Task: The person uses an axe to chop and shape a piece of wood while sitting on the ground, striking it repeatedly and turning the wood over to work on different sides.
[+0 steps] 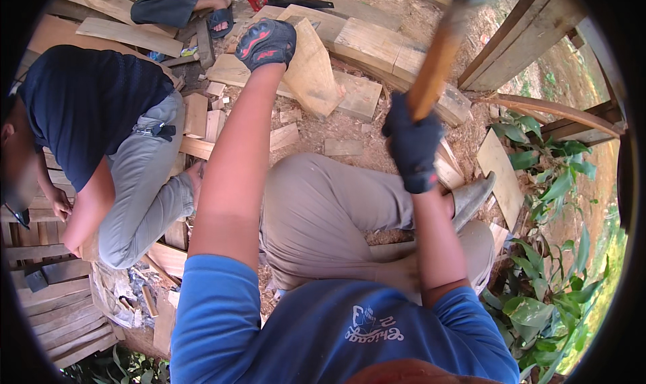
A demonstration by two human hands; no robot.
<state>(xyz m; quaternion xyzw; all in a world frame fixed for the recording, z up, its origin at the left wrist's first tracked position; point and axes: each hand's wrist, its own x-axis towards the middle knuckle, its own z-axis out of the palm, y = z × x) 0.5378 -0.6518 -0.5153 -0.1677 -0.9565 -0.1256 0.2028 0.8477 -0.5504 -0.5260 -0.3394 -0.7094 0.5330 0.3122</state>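
My left hand (267,44), in a black glove with red marks, is closed at the upper left edge of a pale, rough-cut wooden board (311,71). The board stands tilted against a thick timber beam (367,42); the fingertips are mostly hidden. Raised on the right, my right hand (412,142) in a dark glove is wrapped round the wooden handle of a striking tool (436,61). Its dark metal head is blurred and cut off by the top edge, so I cannot tell hammer from hatchet. The tool is apart from the board.
Another person in a dark shirt (94,108) bends close on my left; a second person's legs (168,7) show at the top, near a red-handled saw (289,4). Wood offcuts (343,147) and shavings litter the ground. Leafy plants (538,310) and a wooden frame (518,41) stand right.
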